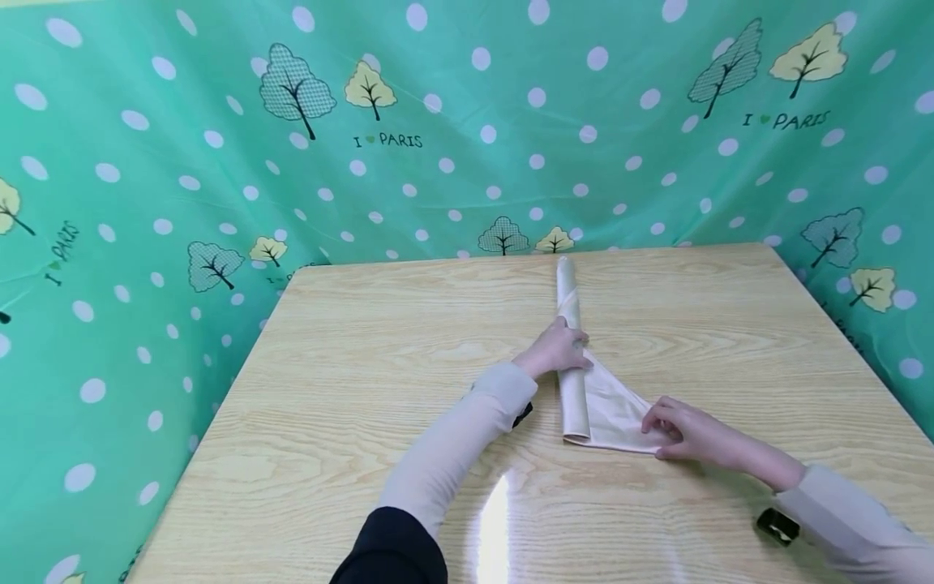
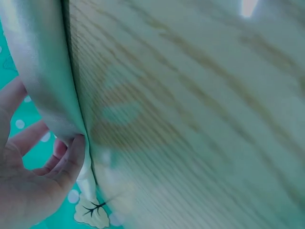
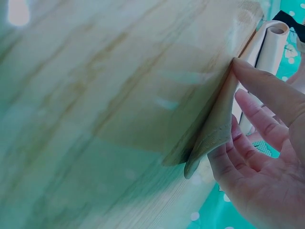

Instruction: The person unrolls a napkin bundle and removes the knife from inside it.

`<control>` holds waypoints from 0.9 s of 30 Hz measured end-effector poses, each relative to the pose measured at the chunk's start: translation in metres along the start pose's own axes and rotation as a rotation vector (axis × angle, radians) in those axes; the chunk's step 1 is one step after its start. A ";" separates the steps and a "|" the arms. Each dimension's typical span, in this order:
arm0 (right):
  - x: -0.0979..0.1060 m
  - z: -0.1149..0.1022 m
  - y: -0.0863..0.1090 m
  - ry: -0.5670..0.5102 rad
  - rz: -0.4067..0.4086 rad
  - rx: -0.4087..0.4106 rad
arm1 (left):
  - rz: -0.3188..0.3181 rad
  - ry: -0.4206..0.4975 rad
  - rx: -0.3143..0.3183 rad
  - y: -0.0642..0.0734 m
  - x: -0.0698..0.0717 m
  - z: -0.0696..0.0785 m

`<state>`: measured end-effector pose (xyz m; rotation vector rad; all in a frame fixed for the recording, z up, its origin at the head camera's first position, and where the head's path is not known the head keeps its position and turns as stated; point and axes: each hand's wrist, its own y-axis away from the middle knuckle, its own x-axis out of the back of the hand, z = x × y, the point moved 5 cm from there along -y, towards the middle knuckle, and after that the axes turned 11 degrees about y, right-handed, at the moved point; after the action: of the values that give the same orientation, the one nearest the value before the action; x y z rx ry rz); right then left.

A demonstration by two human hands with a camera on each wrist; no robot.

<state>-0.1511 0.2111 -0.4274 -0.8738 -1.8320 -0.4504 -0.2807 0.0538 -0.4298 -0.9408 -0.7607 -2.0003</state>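
Observation:
A cream, satin-like cloth (image 1: 574, 405) lies rolled into a long thin tube, and its loose flap (image 1: 613, 412) spreads to the right, narrowing toward a corner. Around the middle of the roll, my left hand (image 1: 556, 350) grips it from above. In the left wrist view the fingertips press against the rolled cloth (image 2: 45, 71). My right hand (image 1: 689, 434) pinches the flap's outer corner. The right wrist view shows the flap's edge (image 3: 212, 133) slightly lifted and folded between thumb and fingers, with the roll's hollow end (image 3: 276, 30) beyond.
Beneath the cloth is a light wood-grain table (image 1: 365, 365), with a bright light reflection (image 1: 494, 527) near its front. A green curtain (image 1: 452, 162) with white dots and printed trees hangs behind and along both sides. Dark wrist-worn devices (image 1: 777, 526) sit by the sleeves.

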 end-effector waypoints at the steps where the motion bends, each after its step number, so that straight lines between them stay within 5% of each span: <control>1: 0.000 0.000 0.000 -0.002 -0.004 -0.004 | -0.003 -0.001 -0.003 0.000 0.001 0.000; 16: -0.003 0.002 0.000 -0.016 -0.009 -0.016 | 0.020 -0.031 0.007 -0.005 -0.001 -0.006; 27: -0.002 0.003 -0.001 -0.034 -0.016 -0.013 | 0.057 0.065 0.003 -0.001 0.007 -0.010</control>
<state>-0.1532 0.2119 -0.4307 -0.8805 -1.8706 -0.4604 -0.2876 0.0442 -0.4295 -0.8814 -0.6931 -1.9698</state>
